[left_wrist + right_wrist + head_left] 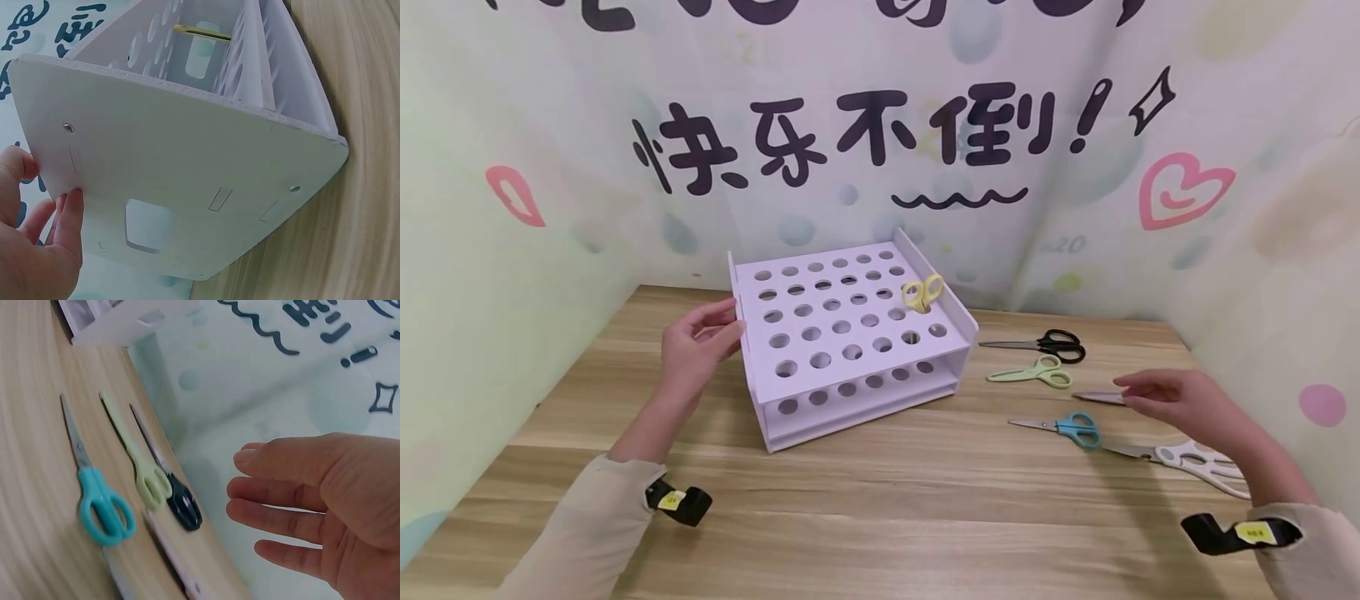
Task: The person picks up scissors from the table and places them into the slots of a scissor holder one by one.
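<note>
My left hand [696, 342] rests its fingertips against the left side panel [156, 150] of a white two-tier rack [850, 373] with rows of round holes. Yellow-handled scissors [922, 293] stand in one hole near the rack's right side, blades down. To the right, my right hand [1183, 404] hovers empty, fingers loosely extended, over scissors whose blade [1097, 397] pokes out beneath it in the head view; the handles are hidden there. Left of it lie black scissors [1060, 345], light green scissors [1037, 372] and blue scissors [1078, 429]. White-handled scissors [1198, 462] lie nearest its wrist.
Everything stands on a wood-grain table [880, 517]. Behind it hangs a printed cloth backdrop [865, 200] with dark lettering, and it wraps round both sides. The rack's side panels rise above its top tier.
</note>
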`<state>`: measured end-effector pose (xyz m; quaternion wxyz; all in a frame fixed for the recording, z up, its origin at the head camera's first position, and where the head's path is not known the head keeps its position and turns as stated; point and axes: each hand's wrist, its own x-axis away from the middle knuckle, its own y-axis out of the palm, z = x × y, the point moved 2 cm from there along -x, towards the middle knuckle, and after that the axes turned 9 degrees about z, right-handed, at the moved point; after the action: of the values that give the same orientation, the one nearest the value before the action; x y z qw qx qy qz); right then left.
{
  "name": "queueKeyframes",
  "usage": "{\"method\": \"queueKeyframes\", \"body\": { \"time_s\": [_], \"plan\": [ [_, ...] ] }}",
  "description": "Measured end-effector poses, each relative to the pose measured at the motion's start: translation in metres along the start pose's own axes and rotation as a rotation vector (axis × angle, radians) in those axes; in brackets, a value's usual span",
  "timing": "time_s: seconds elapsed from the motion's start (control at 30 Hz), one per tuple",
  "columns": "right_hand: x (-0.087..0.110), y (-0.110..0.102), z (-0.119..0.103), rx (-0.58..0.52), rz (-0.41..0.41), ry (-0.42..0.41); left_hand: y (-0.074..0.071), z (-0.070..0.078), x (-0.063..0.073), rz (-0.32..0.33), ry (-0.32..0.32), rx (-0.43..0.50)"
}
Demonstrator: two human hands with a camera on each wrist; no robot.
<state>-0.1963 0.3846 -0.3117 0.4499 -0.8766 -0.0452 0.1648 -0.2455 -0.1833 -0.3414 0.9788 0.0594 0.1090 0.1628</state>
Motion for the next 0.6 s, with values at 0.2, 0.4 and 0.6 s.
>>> {"method": "queueKeyframes", "body": {
  "time_s": [0.2, 0.4, 0.6],
  "plan": [
    [0.018, 0.002, 0.024, -0.074, 0.031, 0.011, -0.003, 0.017, 0.009, 0.012, 0.001, -0.07],
    [0.037, -0.004, 0.046, -0.08, 0.07, 0.062, 0.0, 0.021, 0.01, 0.009, -0.039, -0.079],
    [0.058, -0.013, 0.066, -0.063, 0.107, 0.178, 0.0, 0.02, 0.008, 0.008, -0.048, -0.099]
  ]
}}
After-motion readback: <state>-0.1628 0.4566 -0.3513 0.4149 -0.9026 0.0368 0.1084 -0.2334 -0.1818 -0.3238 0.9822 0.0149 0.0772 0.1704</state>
